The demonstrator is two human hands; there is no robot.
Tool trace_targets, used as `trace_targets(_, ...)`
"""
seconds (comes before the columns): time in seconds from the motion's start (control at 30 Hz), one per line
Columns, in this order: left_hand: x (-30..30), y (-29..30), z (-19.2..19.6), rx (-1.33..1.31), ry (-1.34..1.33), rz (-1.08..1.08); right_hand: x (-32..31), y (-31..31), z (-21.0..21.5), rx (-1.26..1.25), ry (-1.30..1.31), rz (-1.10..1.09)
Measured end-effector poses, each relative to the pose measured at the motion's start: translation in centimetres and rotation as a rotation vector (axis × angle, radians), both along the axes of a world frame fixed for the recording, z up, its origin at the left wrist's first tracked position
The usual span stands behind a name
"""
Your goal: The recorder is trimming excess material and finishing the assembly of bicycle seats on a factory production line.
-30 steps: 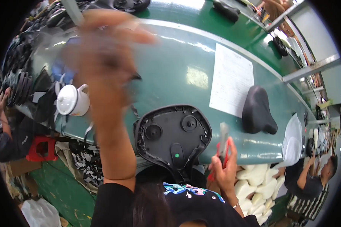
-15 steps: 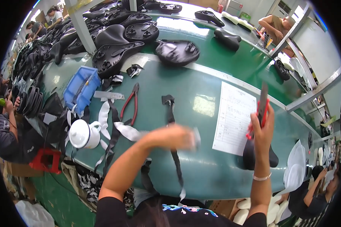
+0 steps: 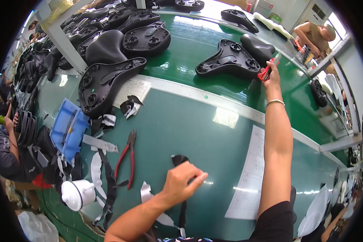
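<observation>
My right hand (image 3: 271, 74) reaches far across the green bench and is closed around red-handled scissors (image 3: 266, 71), blades pointing up and away. Just left of it, an upturned black bicycle saddle (image 3: 230, 60) lies on the green belt against a right-side-up black saddle (image 3: 257, 47). My left hand (image 3: 183, 181) hovers over the near bench, fingers curled and thumb stuck out. Nothing shows in it, though its palm is hidden. Beneath it runs a black strip (image 3: 182, 218), partly covered by the hand. White scraps (image 3: 146, 191) lie beside my left forearm.
To the left are red-handled pliers (image 3: 126, 159), a blue bin (image 3: 69, 129), a white lidded mug (image 3: 78, 195) and scrap strips. Piled saddles (image 3: 109, 82) fill the far left. A written sheet (image 3: 248, 177) lies by my right arm. Another person (image 3: 312, 38) works at the far right.
My right hand has reached forward with the scissors, from above the sheet to the belt. The upturned saddle has shifted right, against the other one. My left hand has stayed low over the strip.
</observation>
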State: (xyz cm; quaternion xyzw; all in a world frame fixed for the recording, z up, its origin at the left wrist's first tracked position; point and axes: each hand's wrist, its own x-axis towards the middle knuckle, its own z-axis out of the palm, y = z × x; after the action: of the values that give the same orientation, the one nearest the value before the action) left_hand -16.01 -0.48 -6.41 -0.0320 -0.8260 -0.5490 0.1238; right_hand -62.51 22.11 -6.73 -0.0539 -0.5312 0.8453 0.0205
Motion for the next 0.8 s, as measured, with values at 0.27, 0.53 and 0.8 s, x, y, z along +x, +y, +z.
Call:
trace_targets(0.27,0.2,-0.5,0.4,-0.025,-0.048,-0.02,-2.2,-4.8,-1.4,-0.16,0.171,-0.171)
trace_targets(0.53,-0.2,0.3,0.0,-0.034,-0.006,0.043,13.4,7.6,7.1,0.278,-0.004,0.107)
trace_targets(0.8,1.1,-1.8,-0.1,0.936,-0.26,-0.087,48.3,-2.3,13.2,1.56,1.197,0.589)
